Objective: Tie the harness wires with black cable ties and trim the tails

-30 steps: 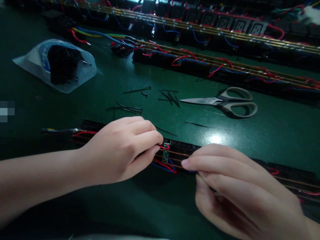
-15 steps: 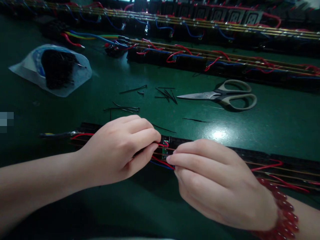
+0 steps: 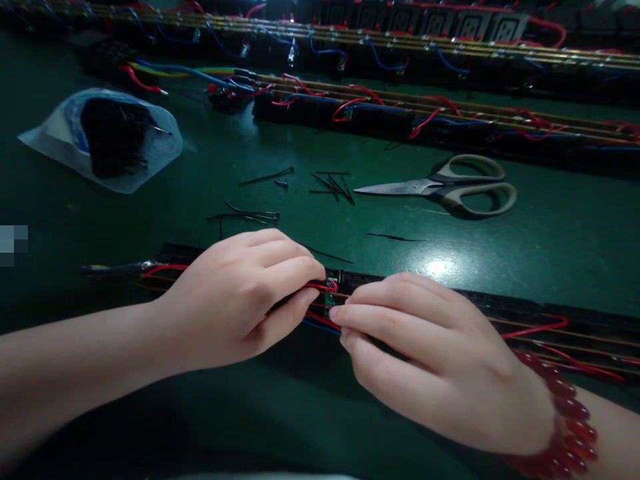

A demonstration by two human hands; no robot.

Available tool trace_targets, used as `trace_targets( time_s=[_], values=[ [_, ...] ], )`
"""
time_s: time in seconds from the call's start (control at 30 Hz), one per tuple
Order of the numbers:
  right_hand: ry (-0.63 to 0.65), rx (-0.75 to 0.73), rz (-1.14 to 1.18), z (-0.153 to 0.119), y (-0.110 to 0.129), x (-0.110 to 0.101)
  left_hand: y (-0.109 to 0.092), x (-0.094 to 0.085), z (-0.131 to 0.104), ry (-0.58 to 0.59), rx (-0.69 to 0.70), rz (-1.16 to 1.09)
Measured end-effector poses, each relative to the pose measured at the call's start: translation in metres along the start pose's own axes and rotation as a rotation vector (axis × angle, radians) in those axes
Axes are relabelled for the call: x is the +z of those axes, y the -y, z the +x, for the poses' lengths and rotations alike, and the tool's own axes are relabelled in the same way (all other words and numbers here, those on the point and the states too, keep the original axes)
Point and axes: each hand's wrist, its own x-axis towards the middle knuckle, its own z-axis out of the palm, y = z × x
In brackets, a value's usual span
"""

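A long black strip (image 3: 515, 308) with thin copper-coloured bars and red and blue wires lies across the near part of the table. My left hand (image 3: 250, 300) is over its left half, thumb and forefinger pinched at a red wire (image 3: 327, 285) beside a small green circuit board (image 3: 330, 300). Just right of that board, my right hand (image 3: 430, 360) has its fingertips bunched at the strip's lower edge, by the red and blue wires; what they pinch is hidden. Red beads circle my right wrist.
Scissors (image 3: 435, 189) lie behind my right hand, blades pointing left. Loose black cable ties (image 3: 250, 215) and cut pieces (image 3: 333, 187) lie nearby. An open plastic bag (image 3: 165, 143) of black ties sits at left. More wired strips (image 3: 430, 110) stretch across the back.
My right thumb has shifted slightly and spread a little from the forefinger, around the strip's lower edge. My left hand keeps its pinch, almost still.
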Motion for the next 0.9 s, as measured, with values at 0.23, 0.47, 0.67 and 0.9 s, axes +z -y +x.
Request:
trace_targets(
  time_s=[0.23, 0.47, 0.67, 0.9],
  values=[
    [-0.006, -0.025, -0.002, -0.0004, -0.0009, 0.0011, -0.0006, -0.001, -0.0006, -0.014, -0.012, 0.003],
    [0.008, 0.022, -0.049, -0.0018, -0.0006, 0.0019, -0.0004, -0.0016, 0.0, -0.012, 0.014, 0.032],
    [-0.01, 0.093, -0.064, -0.0019, -0.003, 0.0016, -0.0008, -0.0017, 0.0004, 0.032, 0.016, 0.03],
    [0.019, 0.134, 0.027, -0.0003, -0.0057, 0.0011, 0.0015, -0.0038, -0.001, 0.125, -0.002, 0.064]
  ],
)
